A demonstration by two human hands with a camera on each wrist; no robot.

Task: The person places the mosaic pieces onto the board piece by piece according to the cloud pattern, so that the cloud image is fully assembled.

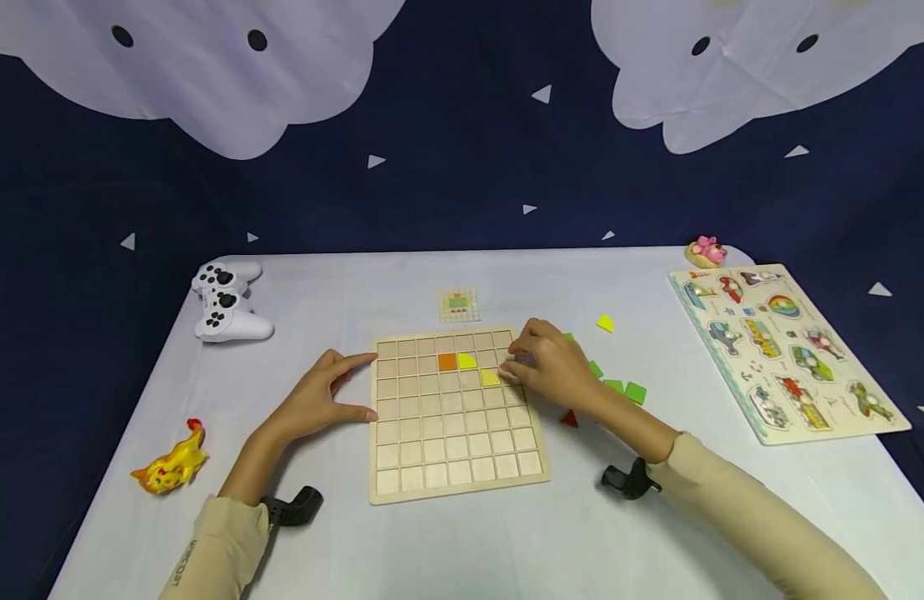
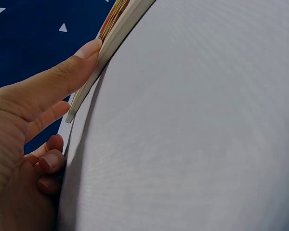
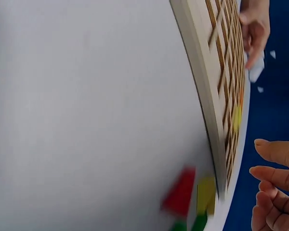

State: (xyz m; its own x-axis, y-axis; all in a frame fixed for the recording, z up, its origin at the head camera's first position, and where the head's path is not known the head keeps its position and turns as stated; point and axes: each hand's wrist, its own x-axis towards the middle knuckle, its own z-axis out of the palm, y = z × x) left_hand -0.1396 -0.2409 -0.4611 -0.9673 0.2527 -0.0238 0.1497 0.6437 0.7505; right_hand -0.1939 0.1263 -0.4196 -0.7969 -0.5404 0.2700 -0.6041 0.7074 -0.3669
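Observation:
A wooden grid board (image 1: 428,429) lies on the white table. My left hand (image 1: 322,400) touches its left edge with the spread thumb and index fingertip; the left wrist view shows the thumb (image 2: 62,79) against the rim. In the grid sit an orange square tile (image 1: 447,362), a yellow quarter-round tile (image 1: 466,360) beside it, and another yellow tile (image 1: 490,377) lower right. Over the board's upper right edge hovers my right hand (image 1: 547,362), close to that second yellow tile. Its thumb and index finger stand apart in the right wrist view, with nothing visible between them.
Green tiles (image 1: 636,392), a red triangle (image 1: 570,419) and a yellow tile (image 1: 606,322) lie right of the board. Behind it is a small pattern card (image 1: 457,306). A game controller (image 1: 229,304), yellow toy (image 1: 172,460), picture puzzle (image 1: 787,354) and pink figurine (image 1: 706,251) surround it.

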